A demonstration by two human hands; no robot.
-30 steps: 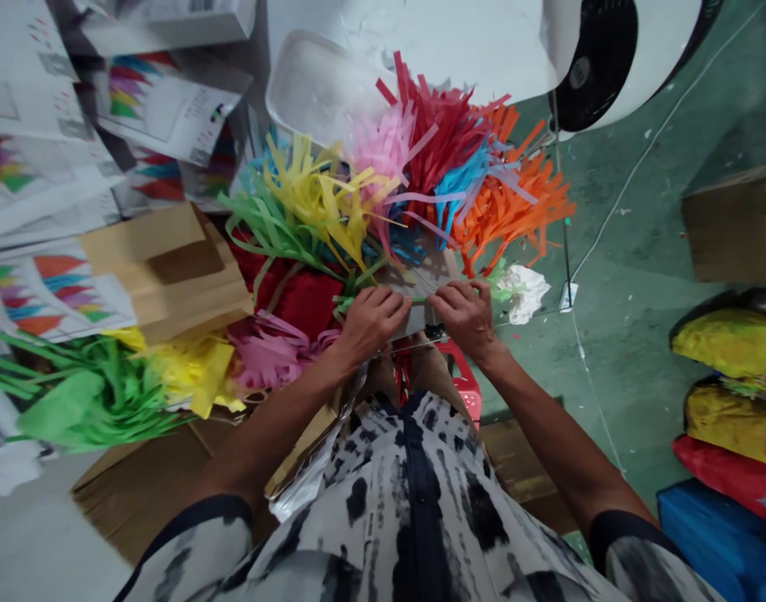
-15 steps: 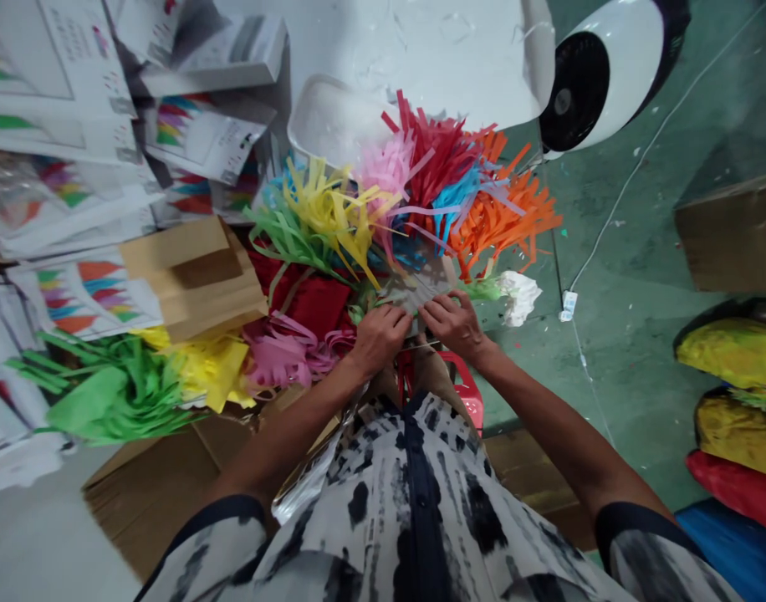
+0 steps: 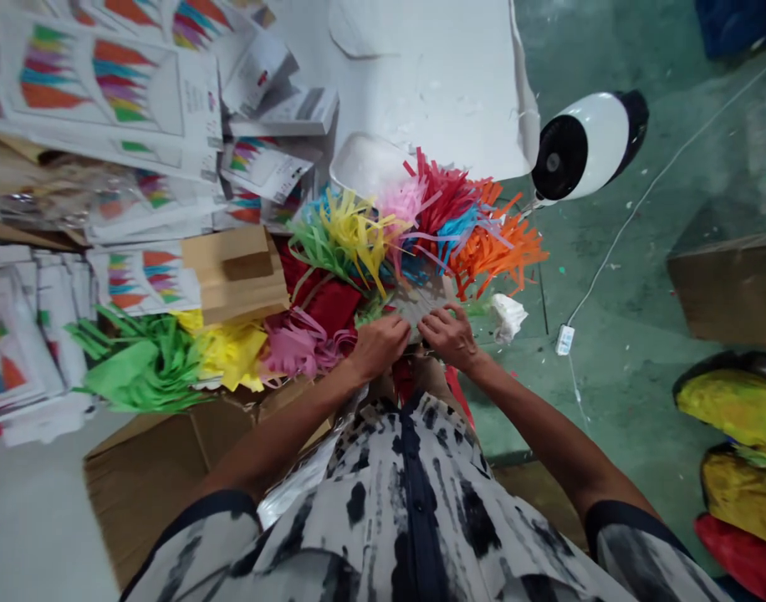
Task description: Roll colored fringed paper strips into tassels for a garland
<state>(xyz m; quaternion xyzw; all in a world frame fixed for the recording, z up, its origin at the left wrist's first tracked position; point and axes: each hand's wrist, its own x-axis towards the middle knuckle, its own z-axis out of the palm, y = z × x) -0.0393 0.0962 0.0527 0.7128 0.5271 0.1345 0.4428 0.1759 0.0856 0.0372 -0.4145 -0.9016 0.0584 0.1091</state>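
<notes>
My left hand and my right hand are close together at the near edge of the work surface, fingers curled in and closed. Whatever they pinch is too small or hidden to name. A greyish, see-through-looking patch lies just beyond the fingertips. Past it spreads a heap of fringed paper tassels: yellow, pink, red and orange. A crumpled white wad sits to the right of my right hand. Pink paper strips lie left of my left hand.
Green paper fringes and yellow ones lie to the left, by an open cardboard box. Printed packages pile up behind them. A clear plastic tray is at the back. A white fan and a power cable are on the right.
The whole view has shifted, with the packages and tassels now lower and further right or closer to the middle. Both hands remain together at the same place, fingers still closed.
</notes>
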